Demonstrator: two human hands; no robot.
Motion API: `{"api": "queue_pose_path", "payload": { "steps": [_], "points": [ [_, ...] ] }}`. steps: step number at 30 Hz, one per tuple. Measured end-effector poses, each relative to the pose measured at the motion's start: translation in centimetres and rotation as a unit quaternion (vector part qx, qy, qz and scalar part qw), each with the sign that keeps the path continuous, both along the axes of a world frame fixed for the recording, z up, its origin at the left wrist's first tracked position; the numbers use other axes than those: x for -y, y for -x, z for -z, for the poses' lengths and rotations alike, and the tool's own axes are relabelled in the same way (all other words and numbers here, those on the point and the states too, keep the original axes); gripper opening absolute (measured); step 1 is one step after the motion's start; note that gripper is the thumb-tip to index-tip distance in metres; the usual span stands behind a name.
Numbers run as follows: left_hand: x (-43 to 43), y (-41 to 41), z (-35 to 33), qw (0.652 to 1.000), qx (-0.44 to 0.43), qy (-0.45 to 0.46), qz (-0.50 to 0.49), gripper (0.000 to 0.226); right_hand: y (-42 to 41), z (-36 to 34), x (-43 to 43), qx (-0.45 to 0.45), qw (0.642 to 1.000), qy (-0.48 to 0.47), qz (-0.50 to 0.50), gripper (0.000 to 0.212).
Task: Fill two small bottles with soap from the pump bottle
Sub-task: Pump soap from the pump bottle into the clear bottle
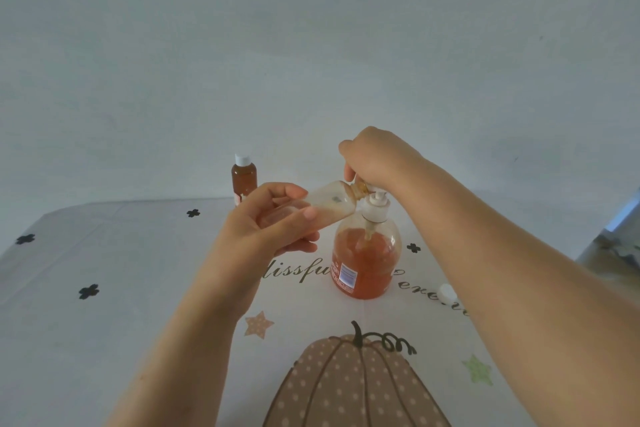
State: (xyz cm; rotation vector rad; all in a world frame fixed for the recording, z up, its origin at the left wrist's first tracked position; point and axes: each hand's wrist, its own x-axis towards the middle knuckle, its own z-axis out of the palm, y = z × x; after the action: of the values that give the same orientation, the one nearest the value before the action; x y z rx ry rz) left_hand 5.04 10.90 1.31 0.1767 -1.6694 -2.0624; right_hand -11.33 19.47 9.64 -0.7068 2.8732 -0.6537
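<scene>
The pump bottle, clear with orange soap about two-thirds up, stands on the table at centre. My right hand sits on top of its white pump head, fingers curled over it. My left hand grips a small clear bottle, tilted sideways with its open neck at the pump's spout. A little soap shows at that neck. A second small bottle, full of orange soap and closed with a white cap, stands upright at the back left.
A loose white cap lies on the table right of the pump bottle, near my right forearm. The tablecloth has a pumpkin print, stars and lettering. A plain wall rises behind the table's far edge.
</scene>
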Motion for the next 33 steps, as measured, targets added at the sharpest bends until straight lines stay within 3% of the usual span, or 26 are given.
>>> {"api": "queue_pose_path", "payload": {
  "steps": [22,33],
  "points": [
    [-0.1,0.1,-0.1,1.0,-0.002,-0.001,0.006,0.029,-0.3,-0.5,-0.3,-0.031,0.999,-0.018,-0.001,0.039],
    [0.4,0.1,0.2,1.0,0.022,0.009,-0.006,0.033,0.3,1.3,0.0,0.008,1.0,0.006,-0.002,0.041]
  ]
}}
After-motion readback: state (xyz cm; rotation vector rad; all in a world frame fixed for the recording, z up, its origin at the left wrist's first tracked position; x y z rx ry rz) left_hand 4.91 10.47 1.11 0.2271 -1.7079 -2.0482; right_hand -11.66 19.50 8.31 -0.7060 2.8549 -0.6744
